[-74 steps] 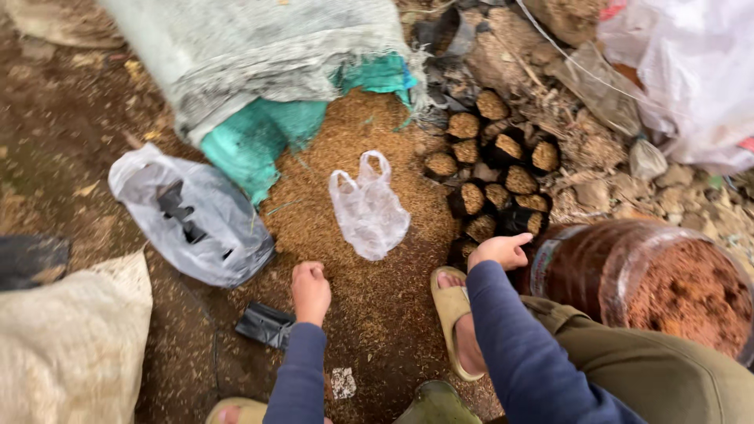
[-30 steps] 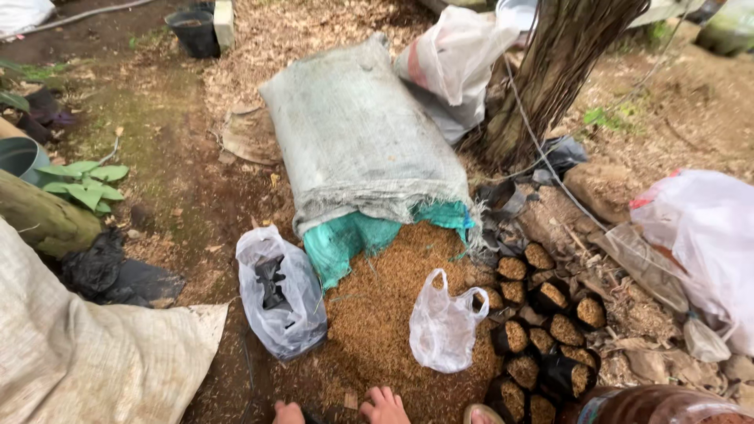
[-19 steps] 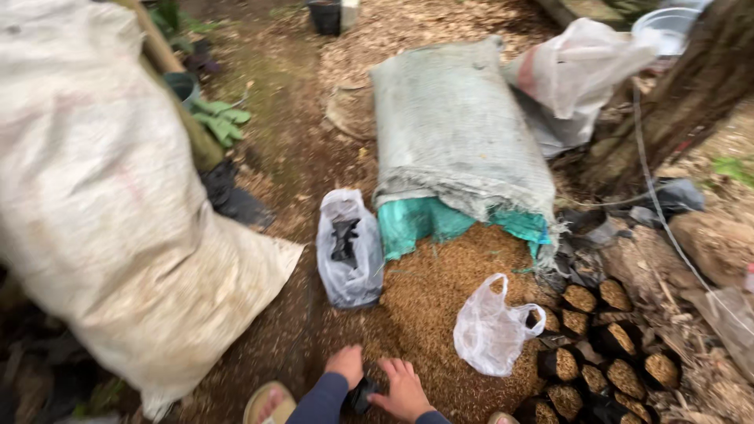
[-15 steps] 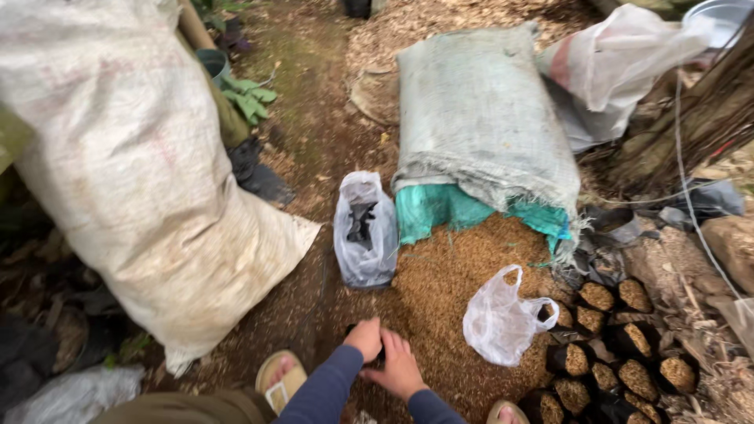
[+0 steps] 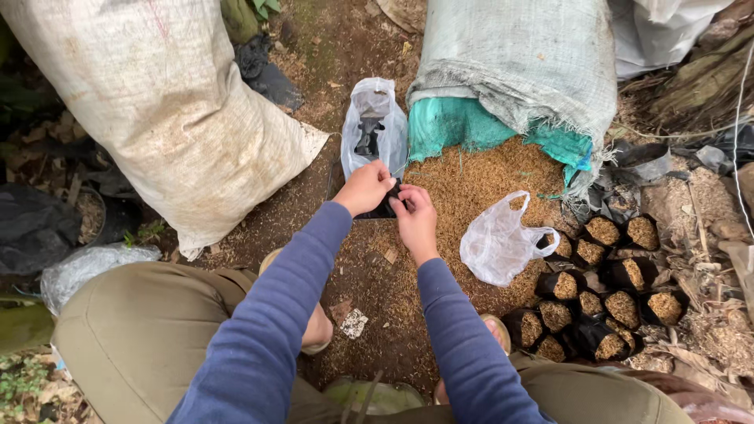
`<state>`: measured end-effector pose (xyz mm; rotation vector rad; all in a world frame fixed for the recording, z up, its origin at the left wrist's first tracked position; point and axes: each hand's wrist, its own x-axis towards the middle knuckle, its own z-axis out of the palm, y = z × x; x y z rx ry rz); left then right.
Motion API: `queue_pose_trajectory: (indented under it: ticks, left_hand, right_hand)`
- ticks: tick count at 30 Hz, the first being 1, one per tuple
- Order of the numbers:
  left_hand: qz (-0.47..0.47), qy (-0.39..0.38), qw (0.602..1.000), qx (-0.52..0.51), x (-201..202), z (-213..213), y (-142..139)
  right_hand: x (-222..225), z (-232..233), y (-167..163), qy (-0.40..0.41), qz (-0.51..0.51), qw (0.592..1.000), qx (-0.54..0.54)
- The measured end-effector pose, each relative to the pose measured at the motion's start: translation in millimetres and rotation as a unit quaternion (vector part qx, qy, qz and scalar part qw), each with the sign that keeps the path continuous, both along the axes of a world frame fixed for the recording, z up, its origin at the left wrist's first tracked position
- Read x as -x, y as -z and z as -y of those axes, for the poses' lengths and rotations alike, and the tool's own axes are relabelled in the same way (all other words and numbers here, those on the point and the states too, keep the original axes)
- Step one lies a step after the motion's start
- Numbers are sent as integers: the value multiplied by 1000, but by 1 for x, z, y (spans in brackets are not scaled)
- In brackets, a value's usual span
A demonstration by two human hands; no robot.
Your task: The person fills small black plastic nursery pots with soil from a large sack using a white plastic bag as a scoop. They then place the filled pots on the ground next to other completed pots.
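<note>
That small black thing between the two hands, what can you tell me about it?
The small black bag looks like thin, soft, flexible plastic, mostly hidden by the fingers. The left hand and right hand both pinch it, low over the ground at the edge of the pile of brown husks. Whether it holds anything cannot be told.
</note>
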<state>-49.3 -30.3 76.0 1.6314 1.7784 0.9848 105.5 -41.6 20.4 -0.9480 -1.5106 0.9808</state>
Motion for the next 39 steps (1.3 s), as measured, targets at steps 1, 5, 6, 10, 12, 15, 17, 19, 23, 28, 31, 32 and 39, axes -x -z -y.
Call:
queue_pose_trajectory:
  ticks: [1,5,6,10,12,15,17,19,23,28,31,32,39]
  left_hand:
    - [40,0,999,-22,-2,3,-1]
    - [-36,-284,950,-127,-6,40,12]
    - [23,-286,954,-92,-8,52,17]
    - [374,-201,899,112,-22,65,37]
    - [333,-211,918,39,-26,57,45]
    - [235,-316,918,43,-17,57,54]
    - [179,-352,916,64,-2,60,54]
    - [152,-322,931,79,8,70,55]
    - [84,-357,929,60,1,69,45]
    - [13,-163,978,-131,-36,32,17]
    - [-51,-130,979,-147,-48,27,-8]
    - [-76,-123,979,-146,-49,26,-18]
    - [-233,-59,943,-232,-52,46,-52]
  right_hand:
    - [-2,-3,-1,-10,-53,997,53]
    - [-12,-17,-5,-10,-229,947,226]
    - [-13,-19,-5,-1,-265,928,260]
    - [-16,-23,0,25,-222,937,270]
    - [-19,-25,3,18,-220,940,259]
    - [-39,-38,6,69,-249,938,230]
    - [-63,-57,1,32,-275,933,232]
    - [-75,-67,-1,8,-276,930,243]
    - [-71,-67,0,-56,-241,937,245]
    - [-54,-49,3,-167,-199,926,273]
    - [-56,-45,-5,-190,-174,923,286]
    - [-59,-45,-9,-178,-170,926,287]
    - [-75,-57,-25,-117,-146,946,266]
